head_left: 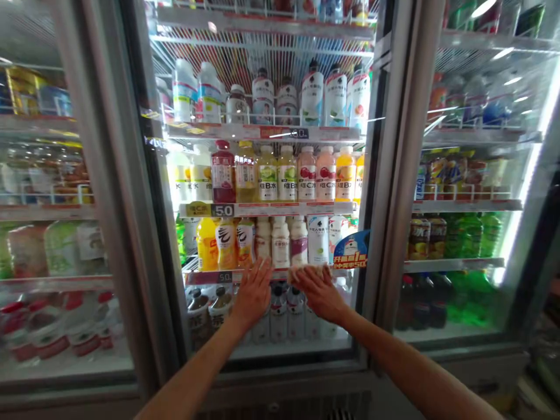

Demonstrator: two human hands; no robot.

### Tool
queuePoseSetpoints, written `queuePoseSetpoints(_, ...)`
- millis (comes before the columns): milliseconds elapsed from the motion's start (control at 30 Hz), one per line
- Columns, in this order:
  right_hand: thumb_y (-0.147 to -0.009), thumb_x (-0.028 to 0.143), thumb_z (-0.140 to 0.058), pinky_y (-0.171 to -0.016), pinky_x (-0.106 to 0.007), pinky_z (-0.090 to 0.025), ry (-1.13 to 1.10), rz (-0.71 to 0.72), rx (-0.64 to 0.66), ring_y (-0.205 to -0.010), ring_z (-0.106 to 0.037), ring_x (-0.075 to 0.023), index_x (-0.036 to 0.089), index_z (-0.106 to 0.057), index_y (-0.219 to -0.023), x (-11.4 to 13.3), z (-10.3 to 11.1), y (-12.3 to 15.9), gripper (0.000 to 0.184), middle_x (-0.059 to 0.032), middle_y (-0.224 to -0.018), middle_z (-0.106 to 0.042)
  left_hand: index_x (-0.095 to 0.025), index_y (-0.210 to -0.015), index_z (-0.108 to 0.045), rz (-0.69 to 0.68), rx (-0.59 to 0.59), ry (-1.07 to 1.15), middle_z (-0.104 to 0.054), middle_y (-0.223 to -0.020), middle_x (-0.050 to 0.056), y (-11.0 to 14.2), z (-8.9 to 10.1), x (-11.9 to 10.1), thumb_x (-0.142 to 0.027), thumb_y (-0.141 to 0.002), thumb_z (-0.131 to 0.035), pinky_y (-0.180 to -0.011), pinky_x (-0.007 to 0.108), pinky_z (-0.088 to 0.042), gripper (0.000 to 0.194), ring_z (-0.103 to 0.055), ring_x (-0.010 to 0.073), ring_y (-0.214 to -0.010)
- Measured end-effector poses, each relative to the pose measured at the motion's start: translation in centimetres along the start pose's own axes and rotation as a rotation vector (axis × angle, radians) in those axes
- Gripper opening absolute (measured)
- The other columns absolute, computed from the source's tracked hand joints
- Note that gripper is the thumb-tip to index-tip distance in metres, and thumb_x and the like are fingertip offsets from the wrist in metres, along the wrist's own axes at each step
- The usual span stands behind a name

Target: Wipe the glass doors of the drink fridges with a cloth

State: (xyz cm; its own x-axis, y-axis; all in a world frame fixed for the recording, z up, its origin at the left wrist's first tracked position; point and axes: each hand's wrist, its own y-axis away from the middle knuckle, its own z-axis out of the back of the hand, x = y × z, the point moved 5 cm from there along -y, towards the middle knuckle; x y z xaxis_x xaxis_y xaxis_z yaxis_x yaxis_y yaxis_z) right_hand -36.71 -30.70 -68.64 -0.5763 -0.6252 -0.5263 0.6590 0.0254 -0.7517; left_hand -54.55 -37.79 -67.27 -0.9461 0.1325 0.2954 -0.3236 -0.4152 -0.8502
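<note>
In front of me is the glass door (289, 347) of a drinks fridge, with shelves of bottles behind it. My left hand (254, 291) lies flat at the glass, fingers stretched upward, holding nothing. To its right, my right hand (321, 291) presses a light beige cloth (326, 272) against the same pane. Most of that cloth is hidden under the fingers. Both hands are level with a shelf of white milky bottles (280, 242). A round-edged blue sticker (353, 249) sits right of the cloth.
Metal door frames (394, 175) stand on either side of the middle pane. More fridge sections with drinks (472, 236) are at the right and packaged goods (65, 248) at the left. A price tag (223, 210) hangs on the shelf edge behind the glass.
</note>
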Motion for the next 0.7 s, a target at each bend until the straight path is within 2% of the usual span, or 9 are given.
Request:
queuePoseSetpoints(67,-0.079,0.015,-0.045,-0.113,-0.051,0.001,-0.011,0.069,0.048,-0.136,-0.023,-0.0189,0.028,-0.042,-0.132,0.2,-0.2,1.5,0.054,-0.0015,-0.138,-0.045,-0.015,-0.13,-0.043,-0.017,0.045,0.005,-0.039,-0.139,0.006,0.7,-0.5,-0.6,-0.016,-0.083,-0.039,-0.112,0.042,-0.019,0.047,-0.021,0.0205,-0.136)
queuePoseSetpoints(100,-0.08,0.014,-0.045,-0.113,-0.052,-0.001,0.003,0.011,0.031,-0.136,-0.024,-0.0194,0.028,-0.042,-0.132,-0.5,-0.1,1.6,0.054,-0.0018,-0.139,-0.043,-0.015,-0.13,-0.042,-0.025,0.066,0.007,-0.038,-0.14,0.006,1.0,-0.7,-0.9,-0.017,-0.083,-0.039,-0.112,0.042,-0.019,0.047,-0.021,0.0207,-0.136)
queuePoseSetpoints(233,-0.079,0.015,-0.045,-0.11,-0.056,-0.01,0.091,-0.454,-0.14,-0.138,-0.017,-0.028,0.021,-0.041,-0.133,-3.4,0.6,1.4,0.054,-0.0096,-0.145,-0.032,-0.014,-0.131,-0.042,-0.013,0.091,0.003,-0.034,-0.142,0.007,1.5,-1.2,-1.2,-0.017,-0.083,-0.04,-0.112,0.043,-0.019,0.048,-0.019,0.0225,-0.136)
queuePoseSetpoints(300,-0.078,0.014,-0.045,-0.11,-0.057,-0.007,0.067,-0.417,-0.11,-0.138,-0.015,-0.0278,0.02,-0.041,-0.133,-1.4,-0.4,2.0,0.056,-0.0095,-0.144,-0.034,-0.013,-0.131,-0.042,-0.012,0.083,-0.007,-0.034,-0.142,0.006,1.7,-1.3,-1.5,-0.016,-0.083,-0.039,-0.112,0.042,-0.019,0.048,-0.019,0.0228,-0.136)
queuePoseSetpoints(433,-0.077,0.011,-0.043,-0.113,-0.05,0.003,-0.035,-0.058,0.057,-0.138,-0.017,-0.0188,0.025,-0.046,-0.129,3.9,-2.5,3.2,0.055,-0.0009,-0.139,-0.044,-0.015,-0.131,-0.042,-0.055,0.087,-0.016,-0.034,-0.142,0.005,2.6,-1.4,-1.6,-0.013,-0.082,-0.038,-0.112,0.041,-0.017,0.05,-0.019,0.0214,-0.136)
queuePoseSetpoints(500,-0.078,0.012,-0.043,-0.113,-0.05,0.003,-0.025,-0.112,0.023,-0.138,-0.017,-0.0192,0.023,-0.047,-0.128,3.3,-2.1,2.0,0.052,-0.0024,-0.139,-0.044,-0.015,-0.131,-0.042,-0.039,0.083,-0.02,-0.036,-0.141,0.006,2.9,-1.3,-0.9,-0.013,-0.082,-0.038,-0.112,0.041,-0.017,0.049,-0.02,0.0209,-0.136)
queuePoseSetpoints(600,-0.079,0.016,-0.044,-0.111,-0.054,-0.003,0.032,-0.421,-0.109,-0.139,-0.014,-0.0249,0.018,-0.046,-0.129,1.0,-0.9,-0.9,0.05,-0.01,-0.141,-0.039,-0.012,-0.131,-0.042,0.023,0.069,-0.036,-0.036,-0.141,0.008,3.3,-0.8,0.7,-0.014,-0.082,-0.038,-0.112,0.043,-0.017,0.049,-0.018,0.0209,-0.137)
queuePoseSetpoints(633,-0.079,0.017,-0.045,-0.111,-0.055,-0.003,0.036,-0.468,-0.128,-0.139,-0.012,-0.0259,0.017,-0.046,-0.13,1.0,-0.8,-1.6,0.051,-0.0112,-0.141,-0.039,-0.011,-0.131,-0.041,0.04,0.068,-0.042,-0.035,-0.141,0.009,3.5,-0.7,1.2,-0.014,-0.082,-0.038,-0.112,0.043,-0.017,0.049,-0.017,0.021,-0.137)
queuePoseSetpoints(700,-0.079,0.015,-0.043,-0.111,-0.055,0.001,0.004,-0.364,-0.091,-0.14,-0.008,-0.0243,0.017,-0.045,-0.13,2.8,-1.3,-2.5,0.052,-0.0092,-0.141,-0.04,-0.011,-0.132,-0.04,0.061,0.078,-0.052,-0.034,-0.142,0.01,4.1,-0.4,2.1,-0.014,-0.081,-0.038,-0.112,0.044,-0.017,0.051,-0.017,0.021,-0.137)
